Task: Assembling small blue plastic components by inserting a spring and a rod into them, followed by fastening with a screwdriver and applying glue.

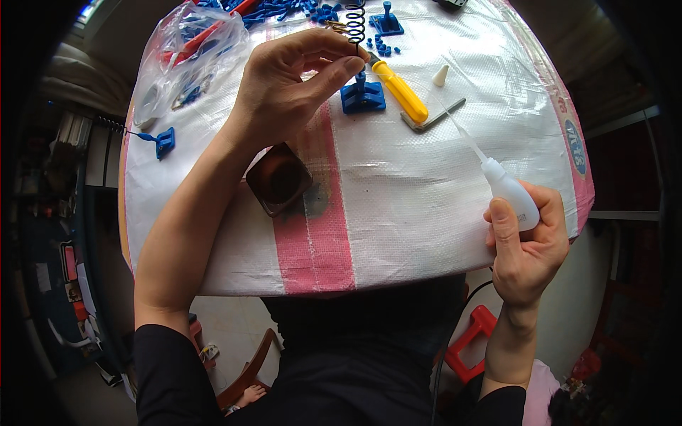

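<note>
Nearest, the person's right hand point(526, 241) is raised from the right end of the counter's near edge, thumb uppermost; its grip is closed around a white squeeze bottle point(513, 202), whose long thin nozzle slants away toward the counter's middle. Left of centre, a brown container point(278, 179) sits a little in from the near edge, beside the bent left forearm. The left hand point(288, 85) reaches toward the far edge, wrist arched, thumb and forefinger pinching the lower end of a black spring point(355, 25) (its coils rise above the fingertips). Directly below is a blue base piece point(362, 99); I cannot tell whether the spring joins it. Just right lie a yellow-handled tool point(401, 92), a metal bar point(444, 115) and a white cone point(440, 76). Blue parts point(284, 8) crowd the far edge.
</note>
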